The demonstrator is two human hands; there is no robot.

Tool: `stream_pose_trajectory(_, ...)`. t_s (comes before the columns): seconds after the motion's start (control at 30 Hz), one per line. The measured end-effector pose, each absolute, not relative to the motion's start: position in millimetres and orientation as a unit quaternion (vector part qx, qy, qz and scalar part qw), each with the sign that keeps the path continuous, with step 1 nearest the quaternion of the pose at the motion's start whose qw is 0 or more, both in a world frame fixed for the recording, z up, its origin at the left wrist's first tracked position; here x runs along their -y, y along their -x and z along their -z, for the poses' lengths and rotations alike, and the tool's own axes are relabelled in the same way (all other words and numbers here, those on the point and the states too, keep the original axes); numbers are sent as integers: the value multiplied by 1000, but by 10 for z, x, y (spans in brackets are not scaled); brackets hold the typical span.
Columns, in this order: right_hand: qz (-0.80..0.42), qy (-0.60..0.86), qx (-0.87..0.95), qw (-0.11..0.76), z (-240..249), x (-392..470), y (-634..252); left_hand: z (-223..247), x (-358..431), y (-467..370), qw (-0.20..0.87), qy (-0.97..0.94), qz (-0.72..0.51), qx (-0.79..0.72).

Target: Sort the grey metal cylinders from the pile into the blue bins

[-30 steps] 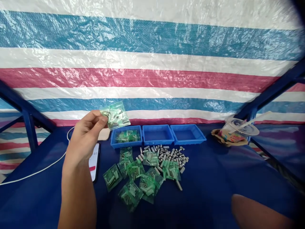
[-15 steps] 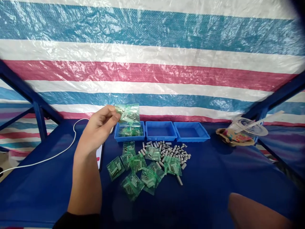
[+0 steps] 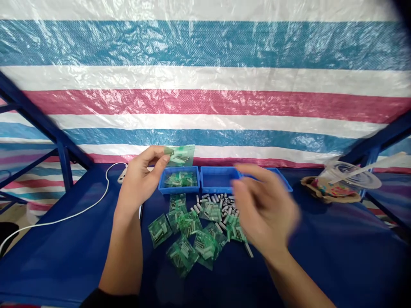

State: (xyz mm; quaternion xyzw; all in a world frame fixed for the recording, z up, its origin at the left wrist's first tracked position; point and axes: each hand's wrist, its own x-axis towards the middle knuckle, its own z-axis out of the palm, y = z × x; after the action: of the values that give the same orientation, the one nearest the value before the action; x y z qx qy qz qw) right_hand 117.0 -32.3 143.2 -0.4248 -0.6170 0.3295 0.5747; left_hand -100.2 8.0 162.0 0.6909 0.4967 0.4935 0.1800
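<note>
Between thumb and fingers, my left hand (image 3: 143, 177) pinches a small green clear plastic bag (image 3: 183, 155) with metal and pale parts inside, held above the left blue tray (image 3: 162, 188). More such bags lie in that tray. My right hand (image 3: 265, 205) is in the air over the right side of the parts, blurred by motion, thumb and fingers apart, with nothing visible in it. Beneath and beside it are loose silvery metal pieces (image 3: 214, 198). Several filled green bags (image 3: 182, 255) lie on the blue table in front of the trays.
The middle blue tray (image 3: 220, 189) and a right blue tray (image 3: 282, 177), partly behind my right hand, stand in the row. At right is a brown-rimmed container (image 3: 334, 197) with a clear lid. A white cable (image 3: 99, 200) crosses the left. Striped plastic sheeting (image 3: 205, 102) hangs behind.
My right hand has come up from the lower right corner to over the loose metal pieces. My left hand still pinches the bag above the left tray. The view has shifted slightly.
</note>
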Motion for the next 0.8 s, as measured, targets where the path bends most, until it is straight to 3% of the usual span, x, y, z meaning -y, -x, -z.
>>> stream_pose_trajectory(0.13, -652, 329, 526, 436, -1396, 1, -1006, -1621, -63, 884, 132, -744, -477, -448)
stream_pose_trajectory(0.23, -721, 272, 444, 457, -1380, -112, -951, -1591, -96, 787, 83, -784, -472, -393)
stream_pose_trajectory(0.33, -659, 309, 413, 547, -1354, -118, -977, -1540, -159, 738, 48, -802, -465, -373)
stream_pose_trajectory(0.43, -589, 339, 449, 580, -1292, -121, -1045, -1511, -194, 727, 90, -803, -438, -393)
stream_pose_trajectory(0.6, -403, 326, 583, 625, -1184, -180, -1154, -1491, -176, 688, 403, -708, -387, -432)
stream_pose_trajectory(0.67, -323, 326, 624, 632, -1163, -194, -1173, -1459, -179, 643, 461, -663, -404, -429)
stream_pose_trajectory(0.73, -253, 355, 645, 628, -1152, -202, -1173, -1415, -193, 585, 426, -658, -442, -437)
stream_pose_trajectory(0.8, -220, 399, 645, 613, -1149, -210, -1160, -1371, -208, 522, 311, -677, -482, -460)
